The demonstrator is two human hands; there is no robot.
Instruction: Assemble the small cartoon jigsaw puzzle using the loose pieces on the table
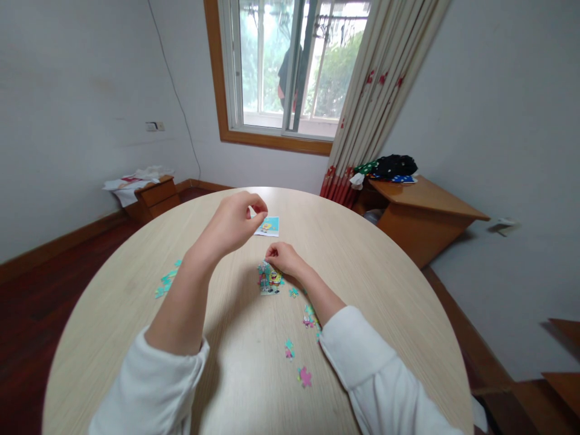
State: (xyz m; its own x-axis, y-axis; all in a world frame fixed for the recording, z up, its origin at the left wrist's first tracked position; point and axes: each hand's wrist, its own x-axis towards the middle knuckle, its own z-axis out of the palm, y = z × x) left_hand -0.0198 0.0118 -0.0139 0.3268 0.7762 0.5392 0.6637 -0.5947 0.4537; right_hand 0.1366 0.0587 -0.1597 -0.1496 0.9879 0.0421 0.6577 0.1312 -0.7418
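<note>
Right grip [284, 258] sits pinched at the top edge of the multicoloured, part-assembled cartoon jigsaw [270, 281] on the round, pale wood-grain worktop [244, 374]. Left grip [238, 222] is curled near the blue rectangular picture card [273, 224]; I can't tell whether either holds anything.

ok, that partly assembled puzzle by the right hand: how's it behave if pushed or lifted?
The partly assembled puzzle probably slides easily: it lies flat on a smooth-looking table. Likely light, since it looks thin and small beside the hand. Lifted by one edge, it may sag or split, being built of interlocking pieces like the loose pink piece.
</note>
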